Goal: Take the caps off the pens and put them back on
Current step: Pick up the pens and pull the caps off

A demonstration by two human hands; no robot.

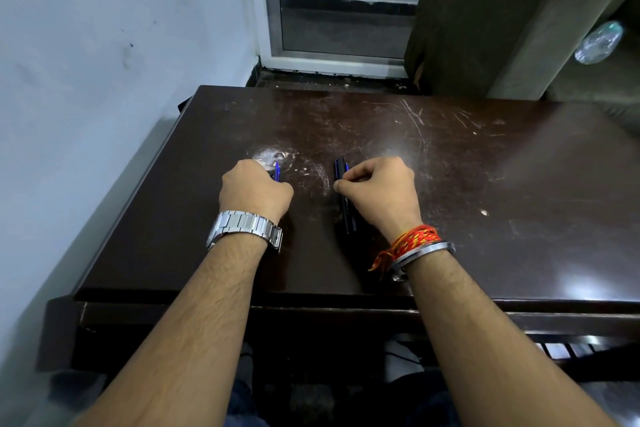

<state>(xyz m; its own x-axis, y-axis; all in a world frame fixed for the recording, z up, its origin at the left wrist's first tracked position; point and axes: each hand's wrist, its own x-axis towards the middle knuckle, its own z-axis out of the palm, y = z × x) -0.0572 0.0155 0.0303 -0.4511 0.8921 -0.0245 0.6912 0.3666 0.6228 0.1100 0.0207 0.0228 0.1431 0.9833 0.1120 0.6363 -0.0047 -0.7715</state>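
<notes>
My left hand (254,189) rests on the dark wooden table (485,184), fingers curled around a blue pen (277,172) whose tip pokes out past the knuckles. My right hand (379,189) pinches a dark pen with a blue stripe (341,168) that lies pointing away from me, thumb and forefinger closed on its middle. Its near end (346,222) shows below my palm, beside my wrist. Whether either pen carries its cap I cannot tell; my hands hide most of both.
A pale wall runs along the left of the table. Beyond the far edge is a metal-framed door (339,10) and a dark wooden panel (467,10). A crumpled plastic bottle (599,42) lies at the upper right. A lower shelf shows under the front edge.
</notes>
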